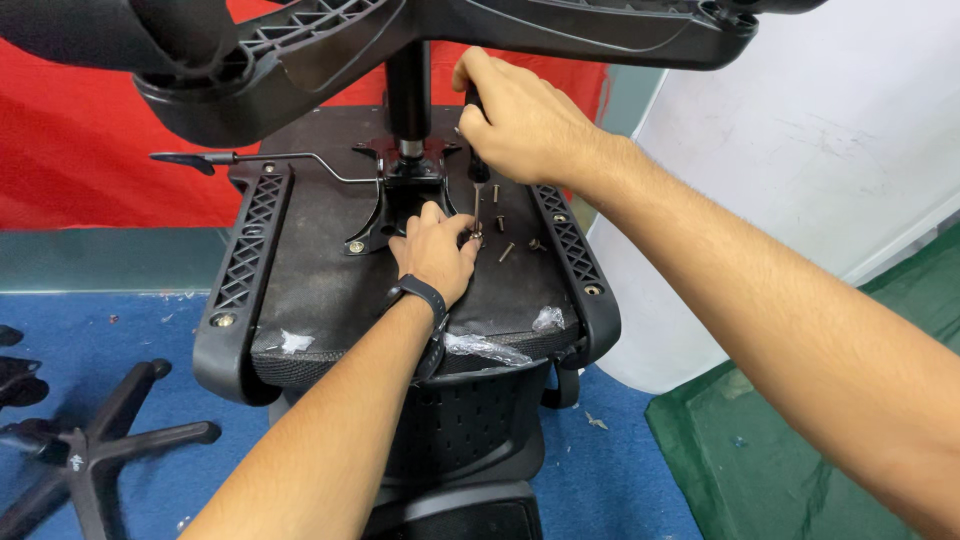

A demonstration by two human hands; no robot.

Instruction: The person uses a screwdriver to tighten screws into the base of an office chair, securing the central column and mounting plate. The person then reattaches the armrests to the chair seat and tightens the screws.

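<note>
Upturned chair seat (330,290) bears left hand (435,255) pinching a screw (477,238) under right hand's (520,125) screwdriver (478,165) grip.

The right hand (520,120) grips a screwdriver (478,165) upright over the upturned seat (330,290). The left hand (435,255) steadies a screw (476,238) at its tip; loose screws (507,250) lie just beside.

A blue carpeted floor (150,330) runs beneath, with a green mat (800,450) at right. A red backdrop (80,150) hangs behind, beside a scuffed white panel (800,120). A spare black star base (90,450) lies lower left.
</note>
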